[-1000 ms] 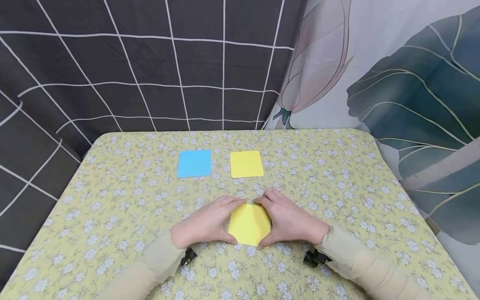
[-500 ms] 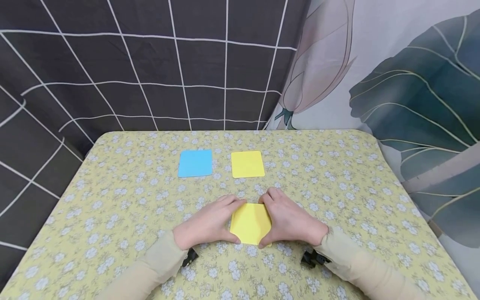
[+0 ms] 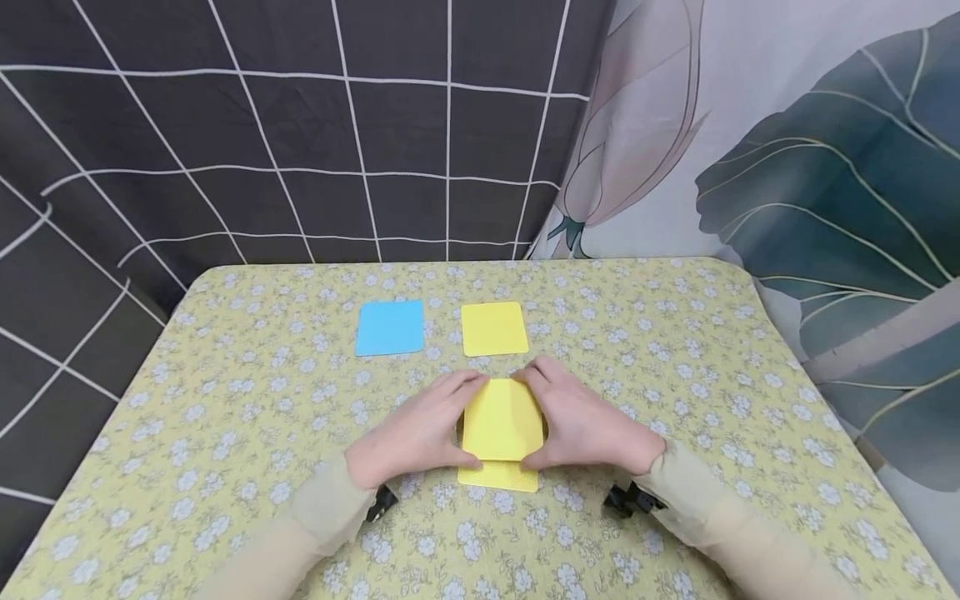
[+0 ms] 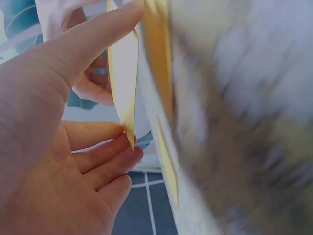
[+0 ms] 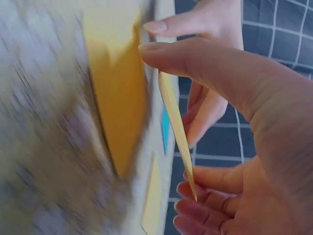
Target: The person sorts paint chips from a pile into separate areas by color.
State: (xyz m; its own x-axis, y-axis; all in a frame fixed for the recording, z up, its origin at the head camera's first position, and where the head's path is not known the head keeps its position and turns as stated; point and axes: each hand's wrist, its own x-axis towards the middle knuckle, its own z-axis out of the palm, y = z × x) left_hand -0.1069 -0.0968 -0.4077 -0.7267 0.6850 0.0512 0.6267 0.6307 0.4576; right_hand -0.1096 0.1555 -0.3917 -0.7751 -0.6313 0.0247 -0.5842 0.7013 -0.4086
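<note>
Between my two hands a thin yellow square card (image 3: 501, 417) is held up off the table, slightly bowed. My left hand (image 3: 416, 429) grips its left edge by the corners, thumb at the near one and fingers at the far one. On the opposite edge my right hand (image 3: 590, 423) has the same hold. Beneath it a second yellow card (image 3: 498, 476) lies on the cloth, mostly covered in the head view. A gap separates the held card (image 5: 177, 122) from the lower yellow card (image 5: 115, 98) in the right wrist view.
Farther back on the flowered tablecloth (image 3: 247, 417) lie a blue square card (image 3: 390, 327) and, to its right, another yellow card (image 3: 494, 328). A dark gridded curtain (image 3: 300, 125) hangs behind the table. A leaf-patterned curtain (image 3: 847, 192) hangs at the right.
Both hands have raised the yellow card and shifted it slightly away from me. More of the yellow card underneath now shows at its near side. The two back cards lie where they were.
</note>
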